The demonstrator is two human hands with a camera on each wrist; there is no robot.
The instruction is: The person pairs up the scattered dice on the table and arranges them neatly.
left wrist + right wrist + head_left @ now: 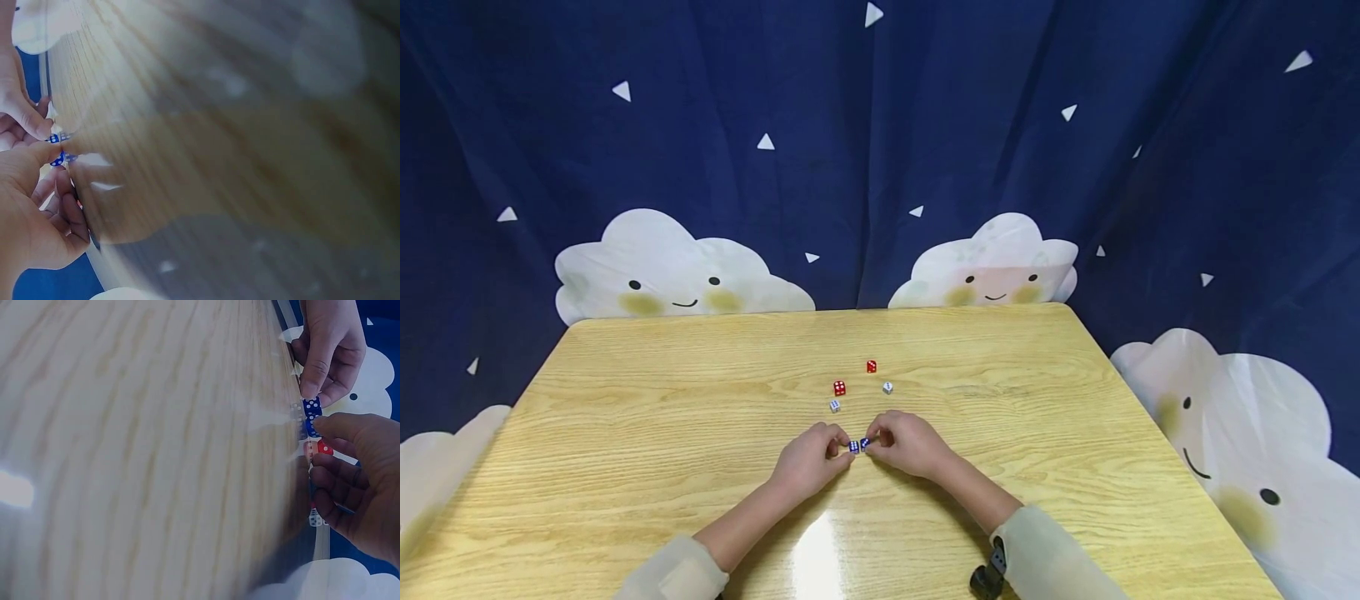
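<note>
Two blue dice with white pips sit side by side on the wooden table [647, 433], in front of the person. My left hand [811, 458] pinches the left blue die [853, 447] between thumb and finger. From the other side my right hand [910, 444] pinches the right blue die [865, 444]. Only a narrow gap, if any, lies between the two dice. In the right wrist view the left hand's die [311, 405] is next to the right hand's die [313, 426], partly hidden by the right thumb. The left wrist view shows both hands meeting at the dice.
Beyond the hands lie a near red die [839, 387], a far red die [871, 366], a left white die [835, 406] and a right white die [887, 387]. A dark blue curtain [820, 167] with clouds hangs behind the table's far edge.
</note>
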